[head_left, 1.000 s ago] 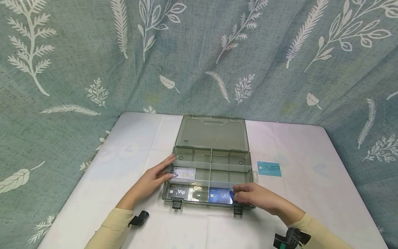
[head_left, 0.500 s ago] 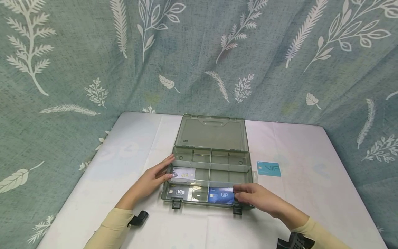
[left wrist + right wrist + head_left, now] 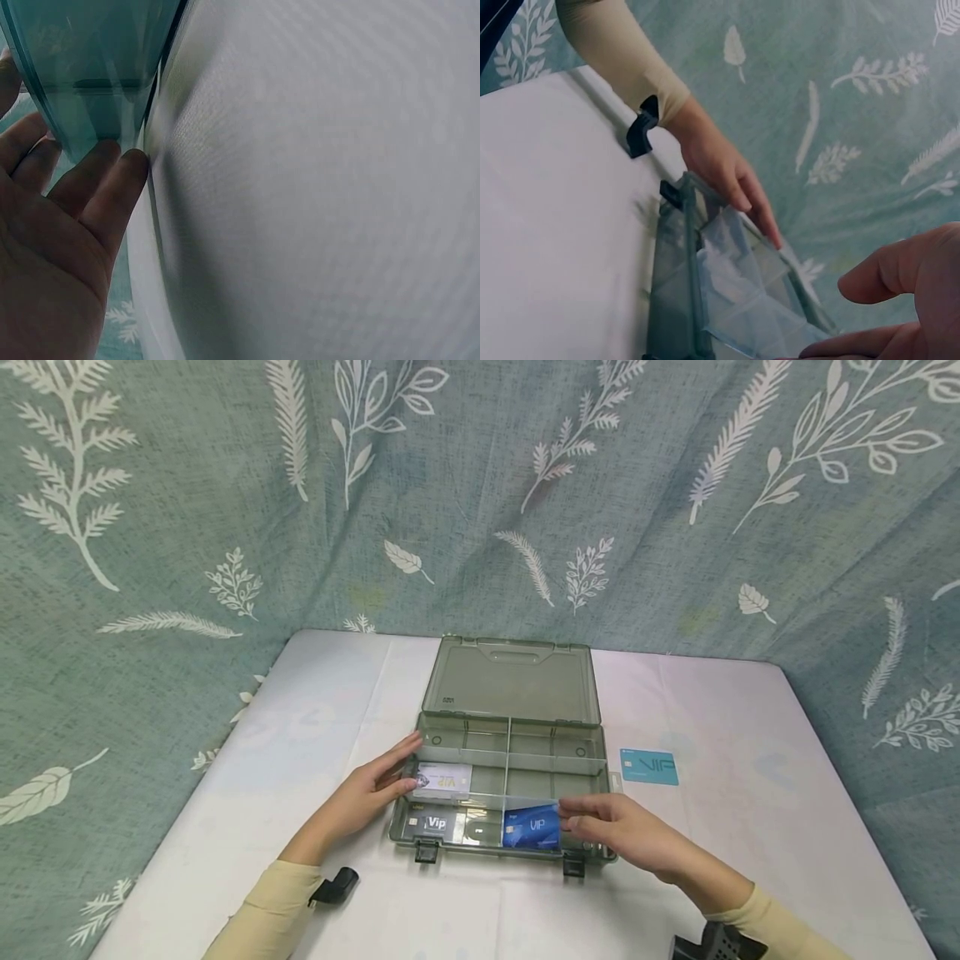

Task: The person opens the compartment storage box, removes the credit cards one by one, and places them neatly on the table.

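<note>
A translucent grey-green divided box [image 3: 517, 785] lies with its lid folded back. In its front right compartment a blue VIP card [image 3: 531, 827] sits slightly tilted. The right hand [image 3: 622, 831] reaches over this compartment, fingertips right at the card's right edge. In the right wrist view, its thumb [image 3: 866, 285] stands apart from the other fingers. The left hand [image 3: 375, 785] rests its extended fingers against the box's left side, as the left wrist view also shows. Beside it inside the box are a white VIP card [image 3: 442, 779] and a dark grey Vip card [image 3: 433, 822].
A teal VIP card [image 3: 649, 767] lies on the white tabletop [image 3: 697, 710] right of the box. The lid [image 3: 516, 681] lies behind it. Two latches stick out at the front edge. Leaf-patterned cloth [image 3: 480, 527] surrounds the table at the back and sides.
The right hand has shifted slightly up and back, with its fingers a little more spread. The blue card's right side has tilted upward. The left hand and the box have stayed still.
</note>
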`<state>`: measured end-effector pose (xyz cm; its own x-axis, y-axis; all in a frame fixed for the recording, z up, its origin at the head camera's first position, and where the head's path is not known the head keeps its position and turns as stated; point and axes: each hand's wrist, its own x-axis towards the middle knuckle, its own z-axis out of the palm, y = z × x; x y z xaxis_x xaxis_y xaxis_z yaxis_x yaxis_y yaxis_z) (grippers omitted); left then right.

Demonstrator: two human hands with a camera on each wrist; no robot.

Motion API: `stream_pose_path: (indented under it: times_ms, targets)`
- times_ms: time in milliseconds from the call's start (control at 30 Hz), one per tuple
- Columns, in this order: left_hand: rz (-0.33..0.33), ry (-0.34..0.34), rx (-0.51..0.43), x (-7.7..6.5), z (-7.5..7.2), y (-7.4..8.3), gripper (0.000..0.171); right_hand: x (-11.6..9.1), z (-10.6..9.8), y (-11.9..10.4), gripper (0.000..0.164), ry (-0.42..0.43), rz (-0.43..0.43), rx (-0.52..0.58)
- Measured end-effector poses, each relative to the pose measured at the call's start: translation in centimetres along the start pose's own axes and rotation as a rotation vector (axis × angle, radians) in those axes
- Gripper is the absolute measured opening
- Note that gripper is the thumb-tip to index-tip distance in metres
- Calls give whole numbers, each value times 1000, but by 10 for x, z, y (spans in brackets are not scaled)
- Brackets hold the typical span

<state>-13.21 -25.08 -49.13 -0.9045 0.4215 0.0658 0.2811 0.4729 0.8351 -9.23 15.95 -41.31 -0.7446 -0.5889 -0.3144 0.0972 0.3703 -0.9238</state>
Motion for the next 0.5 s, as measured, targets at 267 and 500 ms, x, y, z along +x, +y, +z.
stream_pose_path:
  times_ms: [267, 500]
  targets:
    - [-1, 3, 11, -1, 0, 1, 66, 1, 1, -4, 53, -9, -85, 5]
    - [-1, 4, 9, 0, 0, 1, 66, 5, 6, -5, 51, 12, -131, -18]
